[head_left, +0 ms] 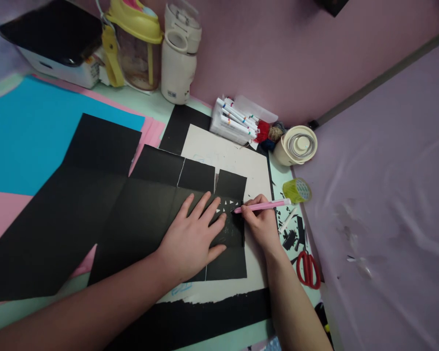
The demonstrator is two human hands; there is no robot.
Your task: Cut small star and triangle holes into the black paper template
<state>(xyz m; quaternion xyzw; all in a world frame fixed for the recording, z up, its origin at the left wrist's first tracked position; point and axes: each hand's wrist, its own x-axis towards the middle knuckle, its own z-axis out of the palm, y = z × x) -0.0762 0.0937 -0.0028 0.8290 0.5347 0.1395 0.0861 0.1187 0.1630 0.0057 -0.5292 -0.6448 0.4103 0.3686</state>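
Note:
My left hand (192, 234) lies flat with its fingers spread on a folded sheet of black card (146, 209), which is slit into flaps along its edges. In my right hand (260, 223) is a slim pink craft knife (265, 205), shaped like a pen. Its tip meets the card near the right end, just beyond my left fingertips. Small white triangular cutouts (231, 202) show around that spot, beside faint pencil-like marks. Beneath the card lies a white board (254, 168) with a few blue scribbles.
Red-handled scissors (308, 269), black paper scraps (289, 239) and green tape (296, 190) lie at right. Behind stand a box of markers (234, 119), a cream lidded pot (295, 146), a white bottle (179, 61) and a yellow-lidded jug (137, 48). Blue paper (32, 141) spreads at left.

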